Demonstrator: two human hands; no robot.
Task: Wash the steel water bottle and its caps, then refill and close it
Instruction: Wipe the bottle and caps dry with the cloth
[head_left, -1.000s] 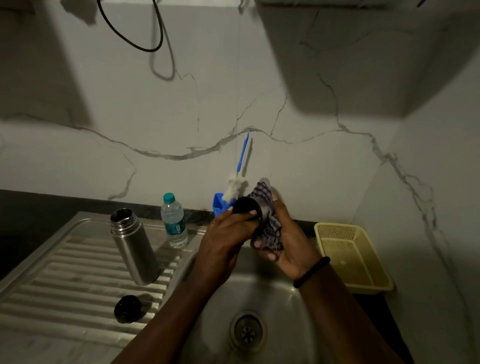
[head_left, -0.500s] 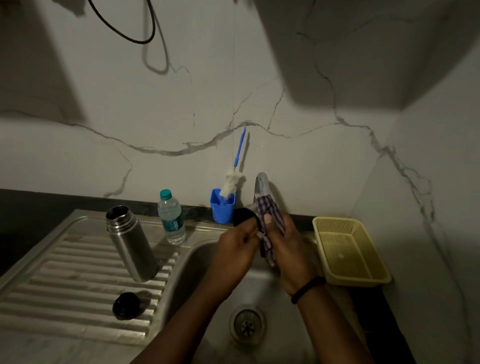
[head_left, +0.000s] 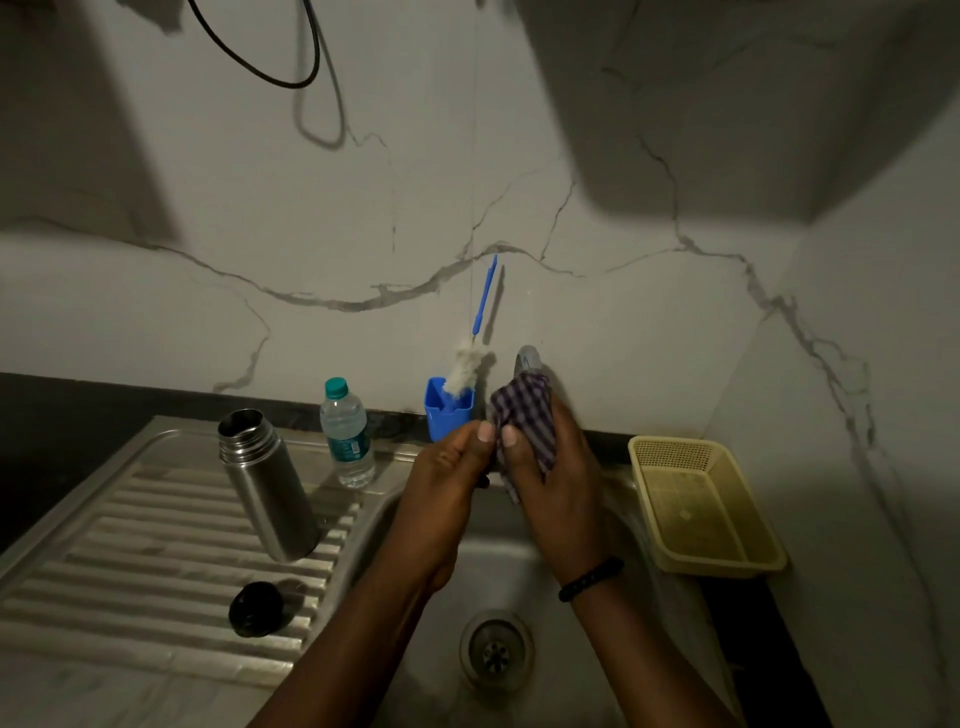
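steel bottle (head_left: 267, 486): brushed metal | rag (head_left: 524, 423): checked cloth | basket (head_left: 701, 506): matt plastic

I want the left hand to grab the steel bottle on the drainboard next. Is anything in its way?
Nothing visible. The steel bottle stands open on the drainboard, with bare ridges between it and the left hand. The plastic bottle stands behind that line and the black cap lies nearer the camera.

Yellow basket (head_left: 748, 540) right of sink; plastic bottle (head_left: 347, 434), blue cup (head_left: 441, 418) at wall.
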